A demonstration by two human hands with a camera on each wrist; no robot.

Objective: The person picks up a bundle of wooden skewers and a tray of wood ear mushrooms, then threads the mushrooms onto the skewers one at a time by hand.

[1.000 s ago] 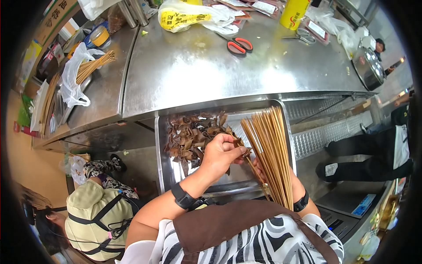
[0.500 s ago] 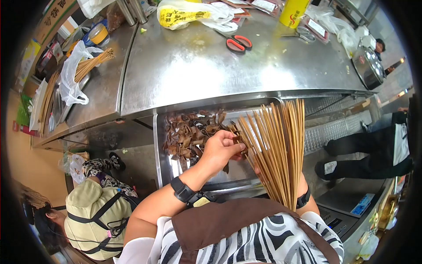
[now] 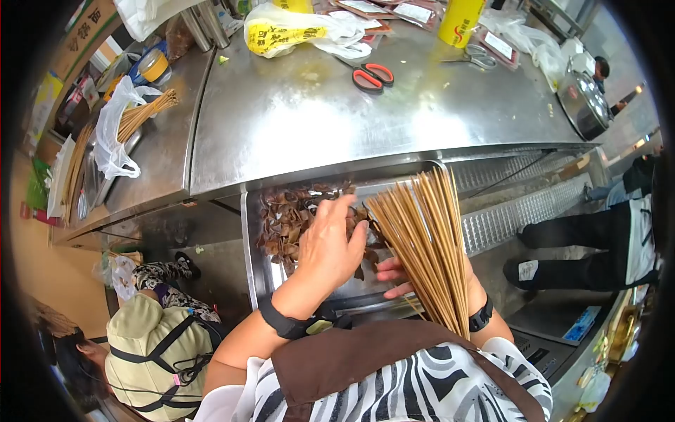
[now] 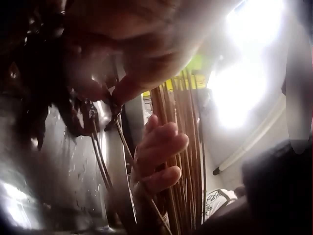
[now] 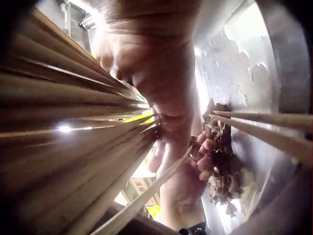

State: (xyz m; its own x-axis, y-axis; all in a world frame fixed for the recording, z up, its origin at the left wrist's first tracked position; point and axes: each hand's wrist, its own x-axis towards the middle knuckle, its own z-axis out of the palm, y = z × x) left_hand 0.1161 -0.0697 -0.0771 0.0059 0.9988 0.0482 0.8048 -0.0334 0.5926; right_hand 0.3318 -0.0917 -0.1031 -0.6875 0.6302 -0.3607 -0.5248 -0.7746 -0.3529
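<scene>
In the head view, the left hand (image 3: 329, 243) is over the brown pieces (image 3: 283, 218) at the tray's left, thumb and index finger apart. Dark pieces (image 4: 115, 115) hang by its fingertips in the left wrist view, where contact is hard to tell. The right hand (image 3: 401, 276) holds a fanned bundle of thin wooden skewers (image 3: 429, 246), tips away from the body, its fingers showing on the left side. A few skewers (image 5: 264, 127) stand apart from the bundle in the right wrist view. The bundle covers part of the right hand.
The metal tray (image 3: 247, 246) sits below the steel table (image 3: 309, 141). Red-handled scissors (image 3: 373, 77), a yellow can (image 3: 460, 22), a plastic bag (image 3: 288, 32) and a lidded pot (image 3: 583, 105) are on the table. Another person (image 3: 151, 337) is at lower left.
The left hand has moved left from the skewer tips, where it pinched a brown piece, and its fingers have spread. The skewer bundle swung right, then back left. The right hand's fingers have extended.
</scene>
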